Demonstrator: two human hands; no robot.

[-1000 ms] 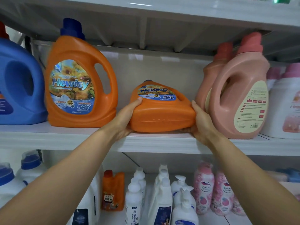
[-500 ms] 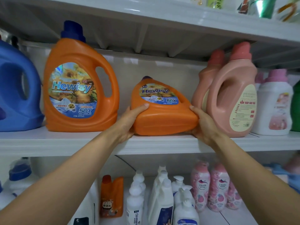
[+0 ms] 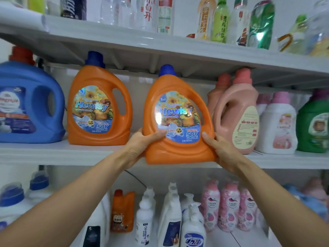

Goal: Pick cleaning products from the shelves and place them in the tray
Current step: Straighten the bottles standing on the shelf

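An orange Hewisy detergent jug (image 3: 178,122) with a blue cap stands upright at the front edge of the middle shelf (image 3: 53,154), its label facing me. My left hand (image 3: 140,147) grips its lower left corner. My right hand (image 3: 219,148) grips its lower right corner. The jug's base hangs slightly over the shelf lip. A second, identical orange jug (image 3: 99,107) stands to its left on the same shelf. No tray is in view.
A blue jug (image 3: 28,104) stands at the far left. Pink jugs (image 3: 235,113), a white bottle (image 3: 277,125) and a green bottle (image 3: 313,123) stand to the right. Drink bottles line the top shelf (image 3: 124,38). Several pump bottles and pink bottles fill the lower shelf.
The orange jug lay tipped back on the shelf; both hands have raised it upright and drawn it toward the front edge. The camera has tilted up, showing the top shelf.
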